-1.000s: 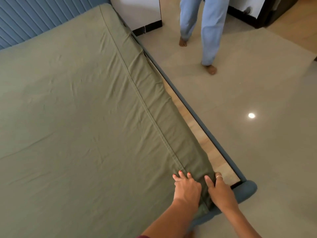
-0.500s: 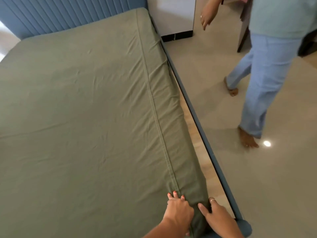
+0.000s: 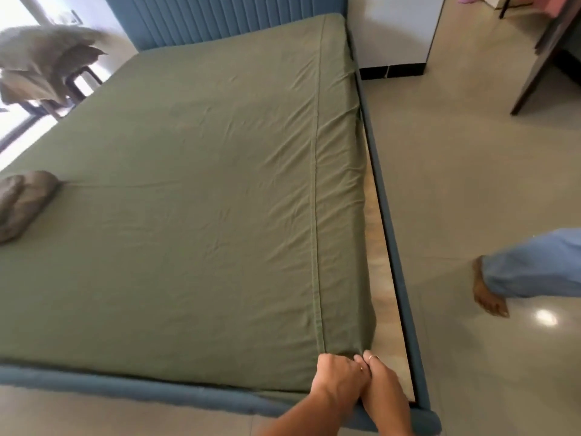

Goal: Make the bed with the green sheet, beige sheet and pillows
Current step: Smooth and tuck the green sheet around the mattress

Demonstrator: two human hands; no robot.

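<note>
The green sheet lies spread over the mattress, its near right corner bunched where both hands meet. The left hand curls its fingers into the fabric at that corner; the right hand presses close beside it, though whether its fingers pinch cloth cannot be told. Pulling too hard here could drag the far corners loose or deepen the wrinkles. A pillow on the left edge may shift. A passer-by's foot steps nearby.
</note>
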